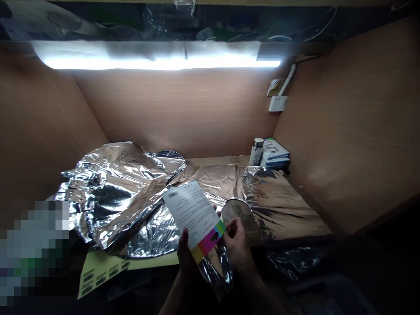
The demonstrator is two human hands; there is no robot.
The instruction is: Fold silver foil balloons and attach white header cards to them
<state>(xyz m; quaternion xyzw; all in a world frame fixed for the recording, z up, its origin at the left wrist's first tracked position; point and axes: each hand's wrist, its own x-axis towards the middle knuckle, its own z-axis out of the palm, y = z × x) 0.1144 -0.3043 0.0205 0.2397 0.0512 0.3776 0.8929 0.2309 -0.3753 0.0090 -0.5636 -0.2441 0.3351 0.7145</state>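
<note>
A white printed packaging card [193, 214] is tilted in front of me. It has a barcode, lines of small text, a coloured band and a dark hang hole. My left hand [184, 251] grips its lower left side, the thumb on the front. At the card's lower right edge is my right hand [236, 240], its fingers curled together; whether they pinch the edge or something small I cannot tell. Crumpled silver foil balloons [111, 188] lie behind and to the left. Below the card hangs a strip of shiny foil [218, 267].
More flat foil [288, 201] spreads across the table's right half. At the back right stand a bottle [256, 152] and a stack of printed packs [274, 151]. A yellow sheet with barcode labels [101, 271] lies front left. Wooden panels enclose three sides, with a socket [278, 103].
</note>
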